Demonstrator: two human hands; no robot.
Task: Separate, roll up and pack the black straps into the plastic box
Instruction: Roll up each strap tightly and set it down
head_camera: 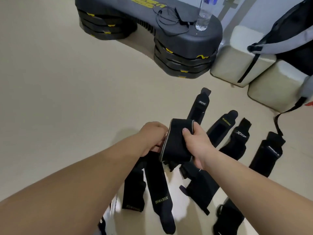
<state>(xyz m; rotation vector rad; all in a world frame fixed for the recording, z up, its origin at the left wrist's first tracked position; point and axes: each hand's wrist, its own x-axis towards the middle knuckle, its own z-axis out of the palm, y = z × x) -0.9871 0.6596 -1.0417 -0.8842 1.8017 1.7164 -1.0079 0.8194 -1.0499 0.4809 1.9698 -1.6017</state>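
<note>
Clear bottle [203, 17] with clear liquid stands on the black step platform [194, 39]. We hold a wide black strap [176, 146], soft, grey-edged and folded over itself, above the pale floor [67, 82]. Right hand [196, 145] grips one side, thumb on top. Left hand [150, 138] pinches the other edge with curled fingers. More flat black straps [221, 128] lie fanned out beneath and beside.

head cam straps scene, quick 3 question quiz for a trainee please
1. True or false: the left hand and right hand both grip the held strap.
2. The long strap by the left forearm reads: A) XUEYING B) ADIDAS C) PUMA
3. What stands on the step platform?
Key: 1 true; 2 A; 3 a water bottle.
</note>
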